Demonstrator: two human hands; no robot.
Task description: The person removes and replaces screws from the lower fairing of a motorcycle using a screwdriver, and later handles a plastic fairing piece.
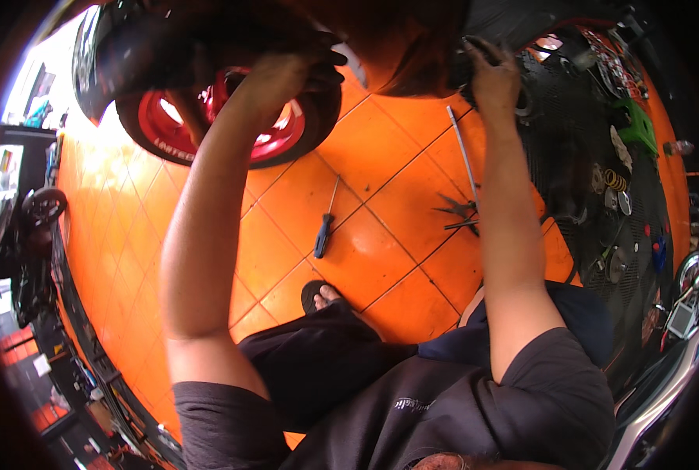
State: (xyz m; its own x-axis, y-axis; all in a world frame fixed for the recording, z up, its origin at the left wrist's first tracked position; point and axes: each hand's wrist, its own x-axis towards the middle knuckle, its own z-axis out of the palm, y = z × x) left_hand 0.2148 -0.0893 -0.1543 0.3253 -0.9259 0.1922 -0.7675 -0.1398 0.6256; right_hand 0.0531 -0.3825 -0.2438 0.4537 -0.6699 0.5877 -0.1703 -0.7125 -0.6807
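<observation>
My left hand [298, 69] reaches up to the dark underside of a motorcycle front, above the red-rimmed front wheel [153, 129]. Its fingers are bent and partly lost in shadow, so what they grip is hidden. My right hand [494, 74] is raised at the far right of a dark orange-brown body panel [412, 55], its fingers stretched against dark parts there. Between my arms, a screwdriver with a blue handle [323, 236] lies on the tiles. Pliers [460, 208] and a long thin metal rod [463, 149] lie beside my right forearm.
Orange floor tiles [381, 274] spread below the motorcycle. To the right, a black mat [568, 172] carries loose metal parts, a yellow coil spring [615, 181] and a green stool-like object [637, 127]. Another motorcycle [24, 258] stands at the far left. My sandalled foot [320, 298] is below the screwdriver.
</observation>
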